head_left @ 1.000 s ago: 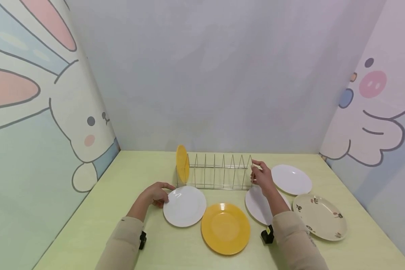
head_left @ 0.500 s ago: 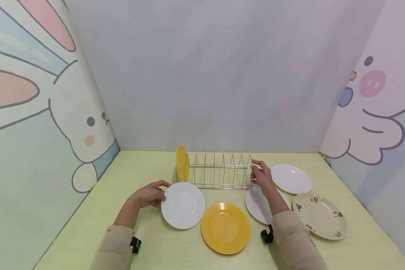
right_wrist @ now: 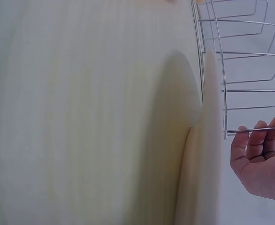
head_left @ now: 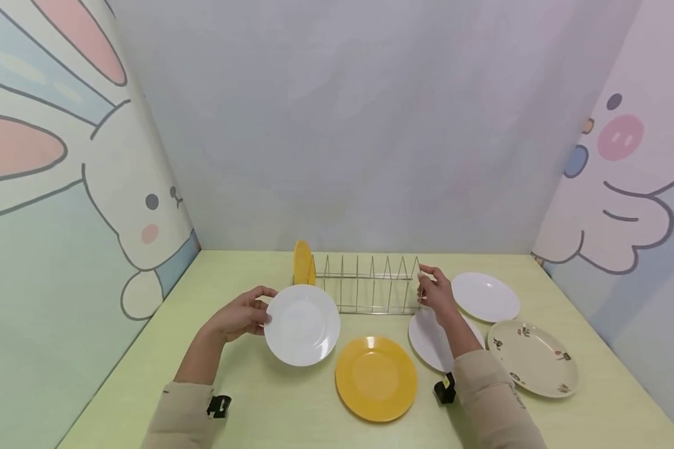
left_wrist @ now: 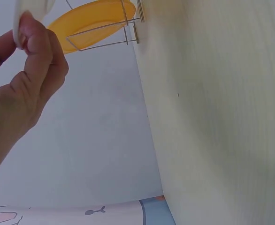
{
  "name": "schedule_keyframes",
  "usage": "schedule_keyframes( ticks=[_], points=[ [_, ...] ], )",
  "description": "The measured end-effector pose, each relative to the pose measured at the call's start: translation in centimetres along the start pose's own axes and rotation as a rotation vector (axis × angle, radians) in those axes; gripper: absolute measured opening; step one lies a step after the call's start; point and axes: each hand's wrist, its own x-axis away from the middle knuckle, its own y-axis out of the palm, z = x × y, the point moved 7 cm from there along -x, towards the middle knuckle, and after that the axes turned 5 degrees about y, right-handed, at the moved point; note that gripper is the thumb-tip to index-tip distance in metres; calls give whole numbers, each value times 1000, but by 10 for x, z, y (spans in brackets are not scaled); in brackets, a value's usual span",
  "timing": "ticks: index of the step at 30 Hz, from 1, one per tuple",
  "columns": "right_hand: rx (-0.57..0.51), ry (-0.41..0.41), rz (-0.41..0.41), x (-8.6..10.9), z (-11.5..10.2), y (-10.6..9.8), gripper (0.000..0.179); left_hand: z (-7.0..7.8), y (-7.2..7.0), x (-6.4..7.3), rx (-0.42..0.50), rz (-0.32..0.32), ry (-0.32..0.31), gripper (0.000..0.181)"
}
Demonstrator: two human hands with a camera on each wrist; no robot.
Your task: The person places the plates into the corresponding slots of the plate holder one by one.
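My left hand pinches a white plate by its left rim, thumb on the face and fingers behind. The plate is raised and tipped toward me, overlapping the rack's front left corner in the head view. Behind it, a wire dish rack holds one yellow plate upright in its left end. My right hand grips the rack's right end; in the right wrist view the fingers curl round the end wire. The left wrist view shows only the edge of the held plate.
A second yellow plate lies flat in front of the rack. Under my right forearm is a white plate. Farther right lie another white plate and a cream plate with printed motifs. A grey backdrop rises behind the table.
The left hand has lifted the white plate from in front of the rack, moving it slightly left and up and tilting it. The right hand stays on the rack.
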Motion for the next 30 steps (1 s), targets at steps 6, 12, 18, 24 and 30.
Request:
schedule_keyframes(
  ticks=[6,12,18,24,30],
  points=[
    [-10,16,-21,14,-13,6,40,-4,2,3,-6,24,13,48],
    [-1,0,-10,17,-19,2,39,7,6,4,-21,134,86,48],
    [-4,0,-18,16,-20,2,41,15,3,6,4,304,98,49],
    [-6,11,-11,17,-17,4,41,19,1,6,23,428,124,50],
    [-2,9,-11,16,-17,5,40,23,2,5,78,517,167,53]
  ],
)
